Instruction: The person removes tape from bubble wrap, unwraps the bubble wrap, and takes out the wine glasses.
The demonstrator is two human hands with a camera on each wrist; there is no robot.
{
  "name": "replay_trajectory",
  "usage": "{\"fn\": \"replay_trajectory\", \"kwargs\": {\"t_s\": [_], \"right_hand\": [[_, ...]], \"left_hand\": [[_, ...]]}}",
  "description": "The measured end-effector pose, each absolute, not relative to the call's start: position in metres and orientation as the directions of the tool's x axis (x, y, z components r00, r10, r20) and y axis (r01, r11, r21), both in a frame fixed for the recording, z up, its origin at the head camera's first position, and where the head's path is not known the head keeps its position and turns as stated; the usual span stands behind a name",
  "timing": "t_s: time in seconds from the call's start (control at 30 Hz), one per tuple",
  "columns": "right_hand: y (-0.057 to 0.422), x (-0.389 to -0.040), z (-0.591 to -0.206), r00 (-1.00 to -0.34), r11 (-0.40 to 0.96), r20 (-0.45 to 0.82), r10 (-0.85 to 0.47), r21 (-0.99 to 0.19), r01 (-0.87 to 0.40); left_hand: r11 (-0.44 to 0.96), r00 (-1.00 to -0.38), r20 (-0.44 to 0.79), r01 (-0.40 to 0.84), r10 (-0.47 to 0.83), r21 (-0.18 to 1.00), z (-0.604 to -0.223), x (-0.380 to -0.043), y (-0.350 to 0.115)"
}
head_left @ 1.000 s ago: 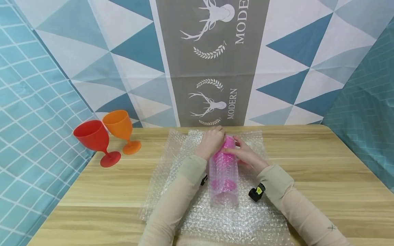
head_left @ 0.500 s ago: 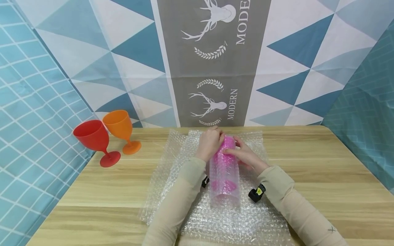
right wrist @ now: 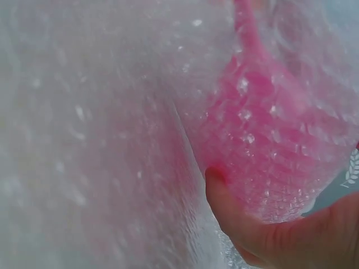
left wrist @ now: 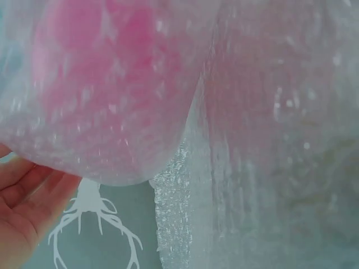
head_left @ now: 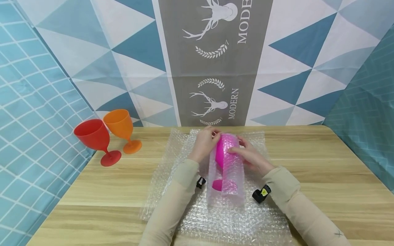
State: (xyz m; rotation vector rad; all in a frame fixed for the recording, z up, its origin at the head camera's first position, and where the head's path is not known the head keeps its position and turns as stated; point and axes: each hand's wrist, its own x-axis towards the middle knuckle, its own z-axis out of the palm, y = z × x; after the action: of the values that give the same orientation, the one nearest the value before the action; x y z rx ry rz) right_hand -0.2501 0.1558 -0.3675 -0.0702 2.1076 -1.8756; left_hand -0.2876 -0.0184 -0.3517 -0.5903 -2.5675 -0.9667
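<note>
A pink plastic goblet (head_left: 219,159) lies along a sheet of bubble wrap (head_left: 240,201) that is rolled partly round it, bowl toward the wall. Its left side shows bright pink past the wrap's edge; the rest is seen through the bubbles. My left hand (head_left: 204,142) pinches the wrap's edge by the bowl, its fingertips partly hidden. From the right, my right hand (head_left: 251,156) holds the covered bowl with the thumb on top. In the right wrist view, that thumb (right wrist: 238,216) presses the wrap over the pink bowl (right wrist: 263,140). Clouded wrap fills much of the left wrist view.
More bubble wrap sheets (head_left: 234,227) lie flat beneath the goblet on the wooden table (head_left: 326,177). A red goblet (head_left: 95,136) and an orange goblet (head_left: 118,124) stand at the back left. Patterned cloth (head_left: 147,68) hangs behind the table.
My left hand has shifted slightly left, and the wrap's edge has come off the goblet's left side, baring bright pink. The right hand has shifted slightly right, still on the bowl.
</note>
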Motion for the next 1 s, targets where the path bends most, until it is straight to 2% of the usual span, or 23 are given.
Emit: {"fn": "replay_trajectory", "kwargs": {"t_s": [0.2, 0.33, 0.63, 0.83, 1.0], "right_hand": [[0.163, -0.246, -0.362, -0.953, 0.141, -0.201, -0.229, -0.975, 0.172], [0.166, -0.245, -0.363, -0.958, 0.094, -0.169, -0.231, -0.984, 0.151], [0.171, -0.244, -0.371, -0.963, 0.092, -0.157, -0.217, -0.986, 0.14], [0.173, -0.242, -0.371, -0.977, 0.162, -0.098, -0.192, -0.985, 0.067], [0.175, -0.24, -0.37, -0.982, 0.278, 0.028, -0.187, -0.957, -0.081]], "left_hand": [[0.599, -0.85, 0.461, 0.513, 0.256, 0.615, -0.353, -0.288, -0.022], [0.559, -0.845, 0.465, 0.527, 0.265, 0.64, -0.355, -0.288, -0.024], [0.552, -0.855, 0.46, 0.51, 0.241, 0.66, -0.365, -0.289, -0.028], [0.588, -0.855, 0.461, 0.505, 0.239, 0.632, -0.366, -0.29, -0.031], [0.588, -0.861, 0.451, 0.496, 0.236, 0.639, -0.366, -0.29, -0.032]]}}
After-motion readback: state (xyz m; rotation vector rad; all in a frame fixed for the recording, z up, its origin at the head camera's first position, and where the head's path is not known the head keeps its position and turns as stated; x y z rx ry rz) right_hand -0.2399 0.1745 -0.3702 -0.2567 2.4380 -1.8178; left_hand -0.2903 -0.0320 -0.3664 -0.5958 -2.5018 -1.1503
